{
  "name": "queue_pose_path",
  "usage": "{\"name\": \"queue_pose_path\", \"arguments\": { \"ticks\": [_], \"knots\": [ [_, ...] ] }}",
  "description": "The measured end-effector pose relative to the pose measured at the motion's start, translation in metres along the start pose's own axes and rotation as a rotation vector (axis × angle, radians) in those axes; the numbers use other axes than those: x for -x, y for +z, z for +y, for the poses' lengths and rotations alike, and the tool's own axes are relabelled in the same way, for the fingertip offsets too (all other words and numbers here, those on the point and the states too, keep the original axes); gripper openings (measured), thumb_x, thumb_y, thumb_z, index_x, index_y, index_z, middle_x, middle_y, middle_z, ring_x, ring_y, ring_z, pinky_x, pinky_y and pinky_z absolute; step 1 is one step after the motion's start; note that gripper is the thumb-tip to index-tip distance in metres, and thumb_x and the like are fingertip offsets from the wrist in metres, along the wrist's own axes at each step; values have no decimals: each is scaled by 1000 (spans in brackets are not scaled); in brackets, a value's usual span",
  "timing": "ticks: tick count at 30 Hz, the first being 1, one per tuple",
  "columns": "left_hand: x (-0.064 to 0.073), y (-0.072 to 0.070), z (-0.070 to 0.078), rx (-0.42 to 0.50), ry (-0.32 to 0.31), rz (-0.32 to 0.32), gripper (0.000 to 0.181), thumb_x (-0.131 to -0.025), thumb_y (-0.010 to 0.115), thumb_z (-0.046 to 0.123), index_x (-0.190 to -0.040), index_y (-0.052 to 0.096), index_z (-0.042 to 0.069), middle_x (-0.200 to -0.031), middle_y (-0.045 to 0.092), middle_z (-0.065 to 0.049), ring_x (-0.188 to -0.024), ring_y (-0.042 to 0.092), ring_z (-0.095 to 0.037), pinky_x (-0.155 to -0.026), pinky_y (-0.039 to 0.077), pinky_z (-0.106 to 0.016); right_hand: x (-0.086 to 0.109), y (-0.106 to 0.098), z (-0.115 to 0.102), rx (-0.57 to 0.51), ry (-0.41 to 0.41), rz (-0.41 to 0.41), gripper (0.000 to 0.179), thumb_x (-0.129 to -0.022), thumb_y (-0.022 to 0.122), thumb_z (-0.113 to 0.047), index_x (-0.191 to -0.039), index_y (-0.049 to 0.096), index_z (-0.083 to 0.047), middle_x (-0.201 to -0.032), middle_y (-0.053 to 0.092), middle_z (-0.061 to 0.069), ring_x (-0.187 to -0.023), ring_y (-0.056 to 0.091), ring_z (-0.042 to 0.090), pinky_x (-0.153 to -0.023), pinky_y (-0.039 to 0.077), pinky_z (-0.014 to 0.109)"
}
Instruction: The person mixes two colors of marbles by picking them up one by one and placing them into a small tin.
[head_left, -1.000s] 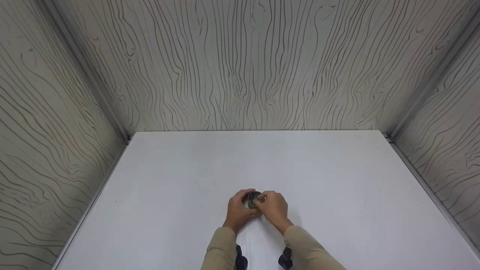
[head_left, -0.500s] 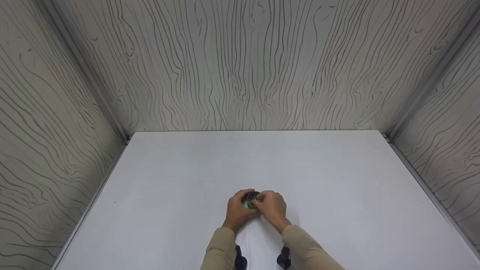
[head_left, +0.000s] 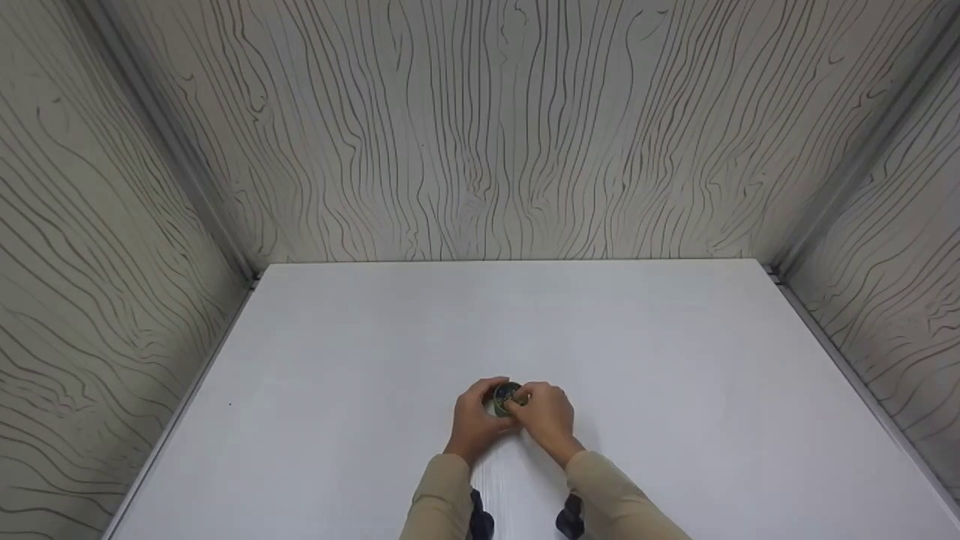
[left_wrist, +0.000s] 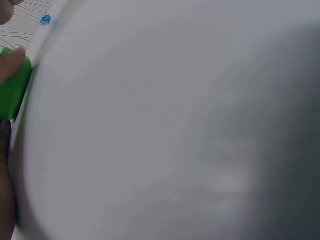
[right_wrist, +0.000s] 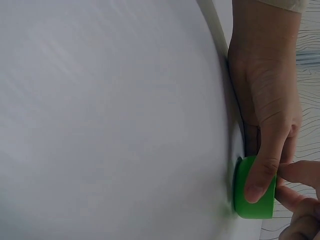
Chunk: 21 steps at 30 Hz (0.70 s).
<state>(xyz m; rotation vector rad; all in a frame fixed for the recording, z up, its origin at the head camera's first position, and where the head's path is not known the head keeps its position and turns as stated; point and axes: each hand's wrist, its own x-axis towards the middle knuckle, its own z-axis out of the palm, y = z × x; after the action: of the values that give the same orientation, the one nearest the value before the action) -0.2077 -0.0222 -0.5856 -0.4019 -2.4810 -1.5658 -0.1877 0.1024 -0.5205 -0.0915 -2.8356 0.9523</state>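
Note:
A small round green container (head_left: 501, 410) stands on the white table, with a dark blue inside seen from above. My left hand (head_left: 476, 420) holds it, fingers wrapped round its far side and thumb along its near side. In the right wrist view that thumb lies flat across the green wall (right_wrist: 241, 202). My right hand (head_left: 549, 416) comes in from the right with thumb and fingertip close together at the opening, over the right rim. Its fingers show at the top edge of the container in the right wrist view; what they pinch inside, I cannot tell.
In the left wrist view a small crumpled blue piece (left_wrist: 45, 19) lies on the table. The white table top (head_left: 375, 330) runs to pale wood-grain walls (head_left: 480, 135) at the back and both sides. Dark wrist mounts (head_left: 482, 517) sit under the beige sleeves.
Both hands stay in place round the green container. The right hand's fingers and wrist shift very slightly at the opening; nothing is let go.

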Motion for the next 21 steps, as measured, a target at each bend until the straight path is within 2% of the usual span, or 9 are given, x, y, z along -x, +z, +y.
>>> {"name": "queue_pose_path", "arguments": {
  "ticks": [16, 21],
  "knots": [
    [0, 0, 1, -3, 12, 9, 55, -68, 85, 21, -118, 64, 10, -117, 70, -6, -112, 66, -22, -104, 53, -32, 1, -2, 1, -9, -20, 6, 12, -74, 80, -20, -77, 75, -9, -79, 75, 7, -65, 61, 12, -53, 49, 28],
    [0, 1, 0, -2, 36, 15, 54, -69, 85, 21, -118, 64, 10, -117, 70, -6, -112, 66, -22, -103, 53, -33, 2, -3, 3, -9, -14, -5, 13, -74, 79, -20, -78, 75, -8, -76, 74, 5, -59, 49, 8, -50, 41, 23]
  ]
}}
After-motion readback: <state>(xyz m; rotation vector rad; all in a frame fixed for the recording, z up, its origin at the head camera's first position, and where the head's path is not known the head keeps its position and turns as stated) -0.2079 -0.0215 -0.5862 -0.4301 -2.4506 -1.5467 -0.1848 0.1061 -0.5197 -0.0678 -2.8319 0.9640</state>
